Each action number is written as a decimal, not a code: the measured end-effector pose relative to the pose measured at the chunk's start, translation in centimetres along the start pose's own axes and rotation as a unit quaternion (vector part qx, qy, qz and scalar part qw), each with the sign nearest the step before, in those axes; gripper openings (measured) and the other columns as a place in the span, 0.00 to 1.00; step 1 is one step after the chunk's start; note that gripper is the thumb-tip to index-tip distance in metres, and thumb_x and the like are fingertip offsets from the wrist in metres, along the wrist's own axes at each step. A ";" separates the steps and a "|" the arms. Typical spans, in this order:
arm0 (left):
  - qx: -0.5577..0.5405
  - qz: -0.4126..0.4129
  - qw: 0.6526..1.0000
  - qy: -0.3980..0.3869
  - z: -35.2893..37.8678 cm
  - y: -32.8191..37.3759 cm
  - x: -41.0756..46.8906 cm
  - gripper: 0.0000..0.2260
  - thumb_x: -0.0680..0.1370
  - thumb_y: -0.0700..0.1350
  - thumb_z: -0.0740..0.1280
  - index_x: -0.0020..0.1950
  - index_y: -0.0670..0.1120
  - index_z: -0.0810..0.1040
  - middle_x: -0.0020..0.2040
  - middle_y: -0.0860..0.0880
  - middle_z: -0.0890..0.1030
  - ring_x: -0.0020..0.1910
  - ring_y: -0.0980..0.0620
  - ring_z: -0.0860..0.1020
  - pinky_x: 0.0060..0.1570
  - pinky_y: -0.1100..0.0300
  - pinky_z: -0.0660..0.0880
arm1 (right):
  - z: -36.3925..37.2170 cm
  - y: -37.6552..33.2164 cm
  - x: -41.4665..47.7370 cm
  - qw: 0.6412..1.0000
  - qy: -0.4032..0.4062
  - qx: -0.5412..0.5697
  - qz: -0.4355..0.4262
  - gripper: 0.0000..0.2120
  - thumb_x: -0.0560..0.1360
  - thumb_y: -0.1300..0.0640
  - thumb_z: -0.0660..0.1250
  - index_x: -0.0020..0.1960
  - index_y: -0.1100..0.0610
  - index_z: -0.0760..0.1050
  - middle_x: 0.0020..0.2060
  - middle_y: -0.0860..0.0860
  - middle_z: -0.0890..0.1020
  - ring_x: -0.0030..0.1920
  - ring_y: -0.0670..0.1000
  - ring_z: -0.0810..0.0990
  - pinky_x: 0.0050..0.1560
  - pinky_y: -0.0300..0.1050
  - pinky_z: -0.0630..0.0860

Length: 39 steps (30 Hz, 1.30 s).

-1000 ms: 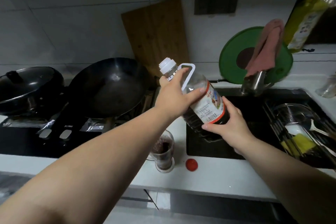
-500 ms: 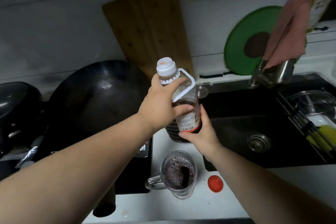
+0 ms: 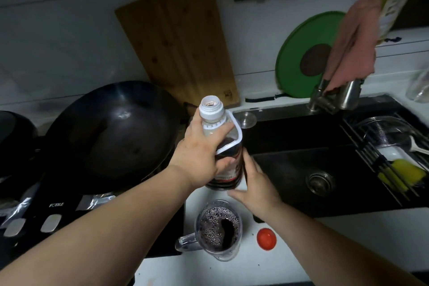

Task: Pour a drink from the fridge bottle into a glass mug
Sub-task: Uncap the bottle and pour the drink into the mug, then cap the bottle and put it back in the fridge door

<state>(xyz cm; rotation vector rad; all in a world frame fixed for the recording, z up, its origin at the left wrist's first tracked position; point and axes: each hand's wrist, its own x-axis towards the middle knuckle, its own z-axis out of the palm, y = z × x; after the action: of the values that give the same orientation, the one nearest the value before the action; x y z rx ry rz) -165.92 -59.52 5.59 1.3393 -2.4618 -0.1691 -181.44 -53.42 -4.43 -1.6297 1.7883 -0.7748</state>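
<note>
A clear plastic bottle [image 3: 217, 123] with dark drink, a white neck and a white carry handle stands nearly upright over the white counter, its mouth uncapped. My left hand [image 3: 199, 158] grips its shoulder by the handle. My right hand [image 3: 253, 181] cups its base from the right. Just in front stands a glass mug [image 3: 219, 231], its handle pointing left, holding dark foamy liquid. A red cap [image 3: 266, 238] lies on the counter to the right of the mug.
A black wok [image 3: 111, 132] sits on the hob [image 3: 55, 206] at left. A black sink [image 3: 325, 165] with a tap [image 3: 336, 97] and a pink cloth [image 3: 352, 44] lies at right, with a dish rack [image 3: 392, 153]. A wooden board [image 3: 178, 39] and a green lid [image 3: 301, 53] lean on the wall.
The bottle has swung from tilted to nearly upright and come down toward the counter behind the mug. Both hands stayed on it. The view has tipped downward.
</note>
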 end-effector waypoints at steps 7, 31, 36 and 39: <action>0.009 -0.026 1.000 -0.014 0.2 0.5 -0.5 0.34 0.70 0.60 0.71 0.71 0.66 0.56 0.77 0.45 0.40 0.73 0.38 0.57 0.66 0.43 0.68 | -0.7 2.7 -9.1 0.933 -0.057 -0.337 -0.114 0.35 0.66 0.36 0.60 0.72 0.43 0.64 0.63 0.51 0.79 0.60 0.62 0.79 0.68 0.64 0.58; 0.007 -0.031 0.999 -0.004 0.3 0.8 -0.8 0.33 0.73 0.58 0.69 0.72 0.66 0.53 0.76 0.46 0.40 0.73 0.40 0.52 0.69 0.45 0.64 | -13.6 -15.0 2.7 0.959 0.106 -0.178 -0.191 0.28 0.67 0.60 0.72 0.65 0.50 0.69 0.56 0.50 0.81 0.56 0.56 0.79 0.59 0.54 0.74; 0.018 -0.022 1.000 -0.002 0.4 0.6 -0.8 0.33 0.73 0.59 0.68 0.72 0.66 0.52 0.75 0.46 0.39 0.73 0.40 0.50 0.68 0.44 0.66 | -14.0 -17.9 5.7 0.947 0.001 -0.271 -0.171 0.31 0.68 0.58 0.73 0.68 0.48 0.66 0.53 0.50 0.80 0.53 0.54 0.78 0.58 0.52 0.74; 0.013 -0.021 1.000 -0.001 0.6 0.4 -0.6 0.32 0.72 0.60 0.68 0.71 0.67 0.53 0.76 0.44 0.40 0.73 0.39 0.51 0.66 0.45 0.67 | -14.7 -18.4 7.0 0.959 -0.054 -0.229 -0.161 0.32 0.66 0.57 0.76 0.67 0.48 0.67 0.47 0.49 0.79 0.45 0.51 0.78 0.46 0.43 0.75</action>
<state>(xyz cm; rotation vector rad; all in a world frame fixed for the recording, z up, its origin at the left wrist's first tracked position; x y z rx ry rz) -166.14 -58.80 4.99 1.4037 -2.4466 -0.1489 -181.05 -61.38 18.74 -2.2593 1.7304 -0.4071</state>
